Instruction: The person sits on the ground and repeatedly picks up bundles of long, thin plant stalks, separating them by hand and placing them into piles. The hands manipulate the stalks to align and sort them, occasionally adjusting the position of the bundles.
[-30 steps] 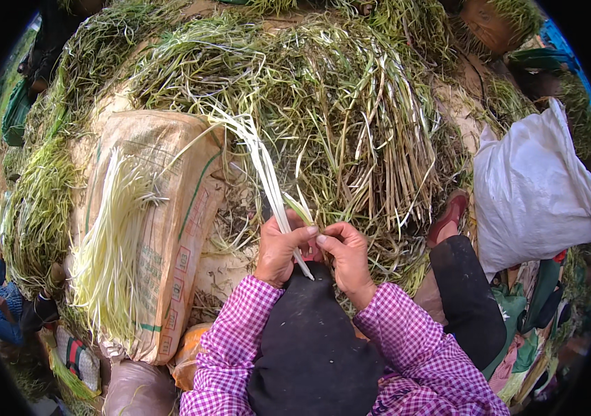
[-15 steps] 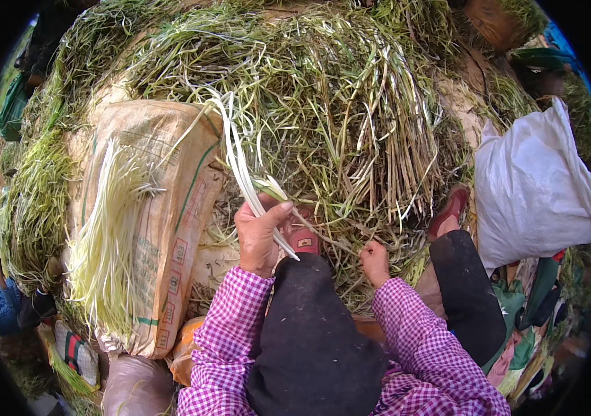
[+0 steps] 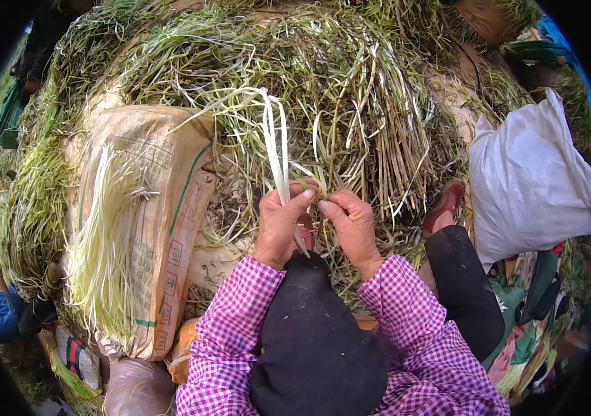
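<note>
My left hand [image 3: 278,225] grips a few long white stalks [image 3: 276,142], which arch upward and bend over at the top. My right hand [image 3: 351,225] is beside it, thumb and forefinger pinched on a thin green leaf [image 3: 307,184] at the stalks. Both hands are over my dark-trousered leg [image 3: 316,340]. To the left, a bundle of pale yellow-white stalks [image 3: 105,243] lies on a tan woven sack [image 3: 174,159].
A heap of tangled green and straw-coloured plants [image 3: 371,104] spreads ahead. A full white sack [image 3: 531,180] sits at right, near a red shoe [image 3: 444,204]. A co-worker in blue [image 3: 4,308] is at the far left edge. An orange bag [image 3: 184,347] lies lower left.
Half a second ago my right hand was lower and apart from my left; it has come back up to the stalks. My left hand has shifted rightward and upward with the white stalks.
</note>
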Motion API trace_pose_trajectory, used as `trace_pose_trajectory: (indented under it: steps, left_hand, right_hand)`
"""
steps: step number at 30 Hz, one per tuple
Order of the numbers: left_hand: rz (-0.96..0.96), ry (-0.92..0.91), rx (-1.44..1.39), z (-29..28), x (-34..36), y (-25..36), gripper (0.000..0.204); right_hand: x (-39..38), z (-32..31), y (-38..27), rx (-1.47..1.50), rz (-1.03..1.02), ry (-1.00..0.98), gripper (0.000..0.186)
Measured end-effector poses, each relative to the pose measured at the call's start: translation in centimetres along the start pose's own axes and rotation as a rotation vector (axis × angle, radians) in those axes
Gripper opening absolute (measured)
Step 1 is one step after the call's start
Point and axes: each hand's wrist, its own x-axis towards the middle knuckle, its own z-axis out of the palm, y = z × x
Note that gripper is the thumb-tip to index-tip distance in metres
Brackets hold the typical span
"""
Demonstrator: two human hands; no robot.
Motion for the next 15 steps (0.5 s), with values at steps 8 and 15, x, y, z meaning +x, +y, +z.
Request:
trace_pose_trajectory:
  steps: [8, 15]
  left_hand:
    - [-0.024, -0.061, -0.372, -2.1, 0.5, -1.4, 0.006]
    - [-0.116, 0.168, -0.136, -7.8, -1.1, -1.9, 0.013]
  right_hand:
    - [0.8, -5.4, 3.0, 0.577, 0.186, 0.302, 0.02]
    - [2.0, -13.1, 5.3, 0.559, 0.173, 0.479, 0.02]
